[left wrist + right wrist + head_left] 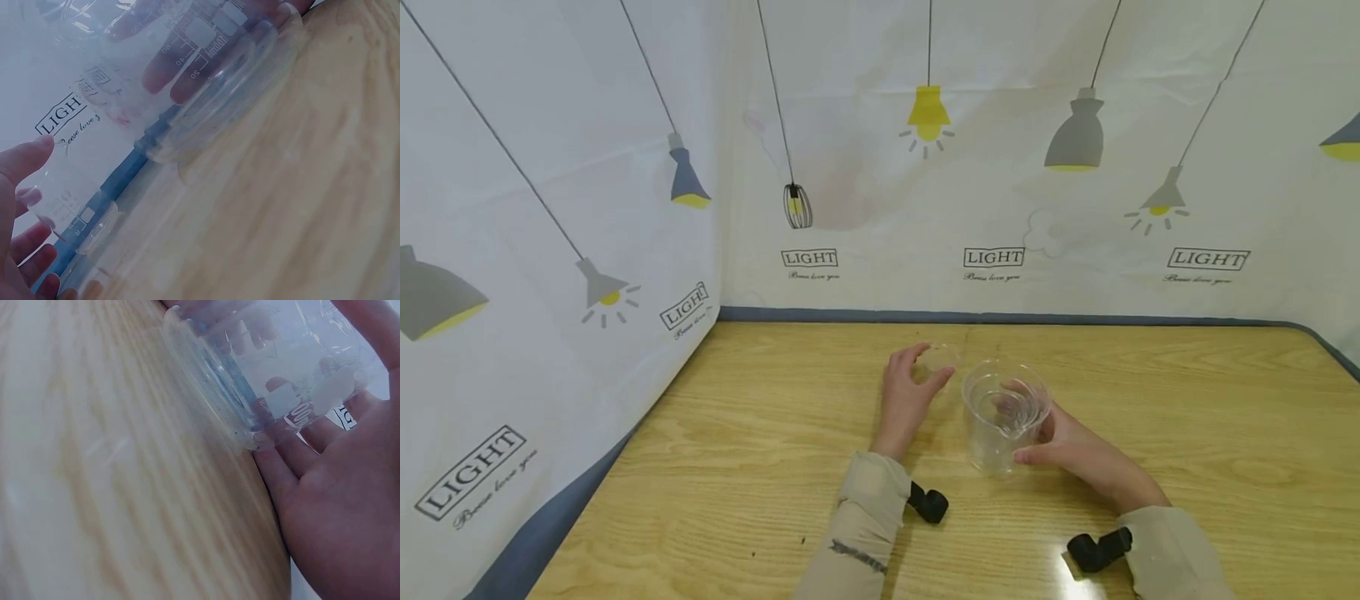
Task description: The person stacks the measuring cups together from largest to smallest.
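In the head view a large clear beaker (988, 442) stands on the wooden table with smaller clear beaker shapes nested inside it. My right hand (1071, 454) grips it from the right, thumb in front and fingers behind. To its left, a small clear beaker (938, 360) is faint against the wood. My left hand (906, 396) curls round this one with thumb and fingers. Printed marks show on the small beaker (78, 215) in the left wrist view, close to the table. Seen from the right wrist, the large beaker (250, 375) has its base at the tabletop.
The light wooden table (760, 400) runs back to a pale curtain (880, 183) printed with lamps, which also closes off the left side. A black wrist camera (928, 502) sits at the left cuff, another black camera (1097, 550) at the right.
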A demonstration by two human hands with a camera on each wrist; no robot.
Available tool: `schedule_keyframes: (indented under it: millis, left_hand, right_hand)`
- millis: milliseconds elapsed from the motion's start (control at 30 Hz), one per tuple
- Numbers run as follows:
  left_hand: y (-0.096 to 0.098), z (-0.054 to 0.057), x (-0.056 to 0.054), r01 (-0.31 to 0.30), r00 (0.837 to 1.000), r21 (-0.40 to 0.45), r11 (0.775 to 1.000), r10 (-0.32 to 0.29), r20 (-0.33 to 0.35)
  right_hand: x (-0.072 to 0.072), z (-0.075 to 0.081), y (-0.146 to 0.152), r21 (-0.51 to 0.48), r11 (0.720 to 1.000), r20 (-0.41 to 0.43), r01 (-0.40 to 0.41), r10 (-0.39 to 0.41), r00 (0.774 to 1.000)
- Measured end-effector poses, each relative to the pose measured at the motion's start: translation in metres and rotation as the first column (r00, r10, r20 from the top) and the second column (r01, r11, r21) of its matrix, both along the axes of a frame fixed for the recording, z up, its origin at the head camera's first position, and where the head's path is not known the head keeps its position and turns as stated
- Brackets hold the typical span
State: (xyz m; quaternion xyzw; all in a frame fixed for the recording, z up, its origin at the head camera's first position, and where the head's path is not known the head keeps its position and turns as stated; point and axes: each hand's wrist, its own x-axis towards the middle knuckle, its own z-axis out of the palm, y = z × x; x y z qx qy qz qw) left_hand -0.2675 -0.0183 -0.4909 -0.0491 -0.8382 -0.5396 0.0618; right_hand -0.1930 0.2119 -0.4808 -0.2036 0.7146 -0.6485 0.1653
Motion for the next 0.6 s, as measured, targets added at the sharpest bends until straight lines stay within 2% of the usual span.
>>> schedule_keyframes:
  millis: [367, 600]
  left_hand:
    - [-0.0023, 0.0005, 0.0006, 0.019, 1.0, 0.007, 1.0, -0.019, 0.008]
    - [-0.0032, 0.0006, 0.0005, 0.02, 1.0, 0.03, 0.999, -0.02, 0.008]
  right_hand:
    - [-0.0018, -0.0004, -0.0013, -0.077, 0.996, -0.046, -0.051, 0.047, 0.998]
    - [-0.0037, -0.0028, -0.0012, -0.091, 0.995, -0.054, -0.048, 0.044, 0.998]
